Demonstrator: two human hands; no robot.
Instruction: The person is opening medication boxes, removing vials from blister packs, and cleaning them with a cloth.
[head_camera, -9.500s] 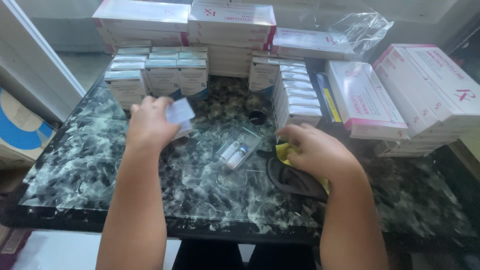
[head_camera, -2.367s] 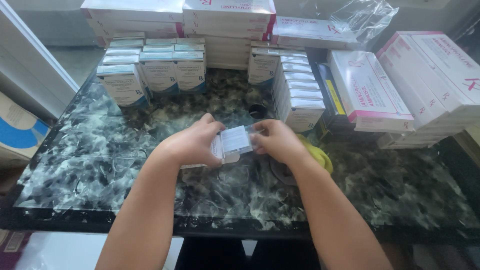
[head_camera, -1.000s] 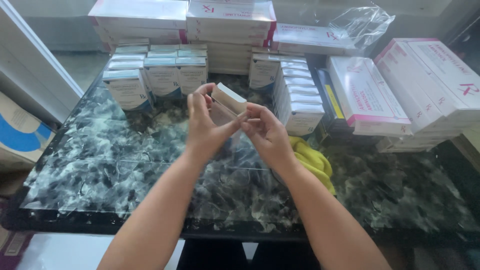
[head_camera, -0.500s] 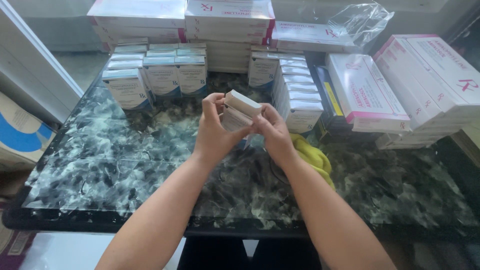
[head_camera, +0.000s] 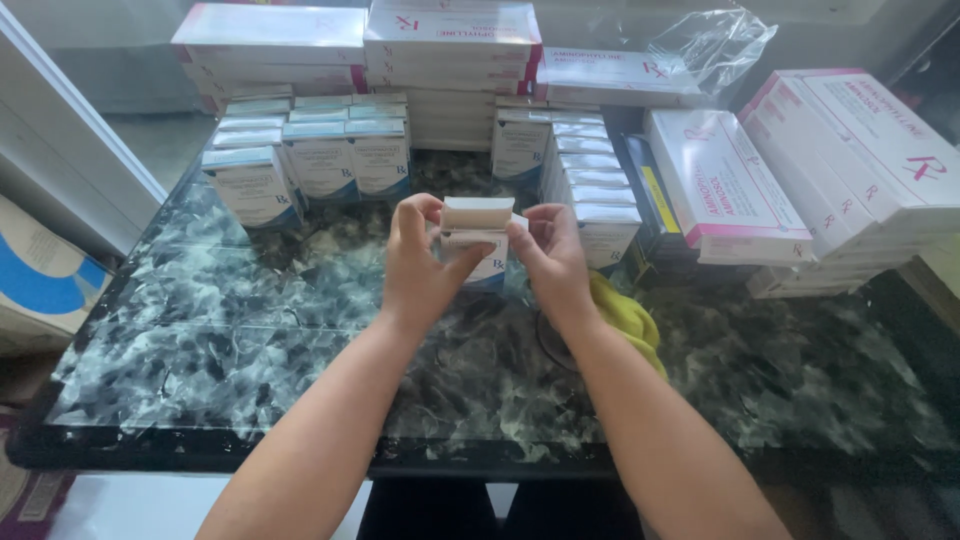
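Both hands hold one small white carton with a blue lower band (head_camera: 478, 243) above the middle of the dark marbled table (head_camera: 200, 340). My left hand (head_camera: 420, 262) grips its left side, thumb across the front. My right hand (head_camera: 545, 252) pinches its right side. The carton's top flap stands open and upright. Rows of matching small cartons (head_camera: 310, 150) stand behind my left hand, and another row (head_camera: 590, 185) runs just beyond my right hand.
Large flat white-and-pink boxes are stacked at the back (head_camera: 450, 40) and on the right (head_camera: 850, 160). A crumpled clear plastic bag (head_camera: 715, 45) lies on the back stack. A yellow cloth (head_camera: 625, 315) lies under my right forearm. A cardboard box (head_camera: 40, 280) stands left of the table.
Earlier my hands were apart on the table; they then met on the small carton, lifted it and turned it. Its top flap now stands open.
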